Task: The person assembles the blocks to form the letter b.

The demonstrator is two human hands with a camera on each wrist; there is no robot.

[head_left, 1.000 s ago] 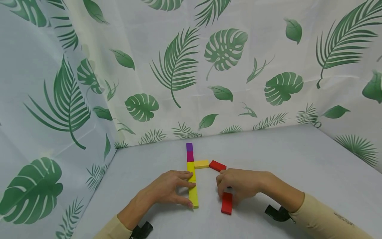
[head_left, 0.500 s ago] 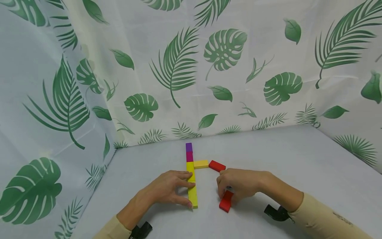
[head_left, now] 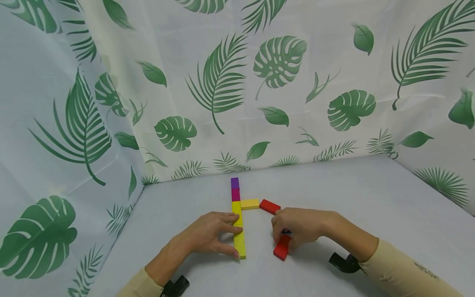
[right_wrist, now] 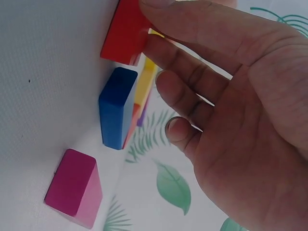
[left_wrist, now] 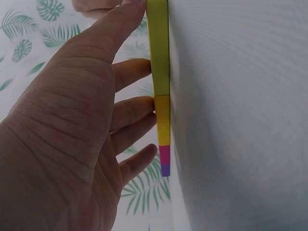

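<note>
My left hand (head_left: pixel 213 233) rests with extended fingers on the left side of a line of blocks. Two yellow blocks (head_left: pixel 240 245) make up its near part, then come a magenta block (head_left: pixel 236 194) and a purple block (head_left: pixel 235 183). Between thumb and fingers, my right hand (head_left: pixel 302 225) pinches a red block (head_left: pixel 281 248), which lies tilted on the table. Beyond that block, in the right wrist view, a blue block (right_wrist: pixel 115 108) stands close by, and a pink block (right_wrist: pixel 74 187) lies apart; the right hand mostly hides both from the head view.
A light yellow block (head_left: pixel 250 204) juts right from the line, its far end meeting another red block (head_left: pixel 270 206) set at a slant. The white tabletop (head_left: pixel 334 185) ends at a leaf-printed cloth backdrop (head_left: pixel 222 144); another cloth wall stands at left.
The red block in my right hand has turned from nearly straight to slanted, its near end swinging left and slightly away from me. My left hand holds its place.
</note>
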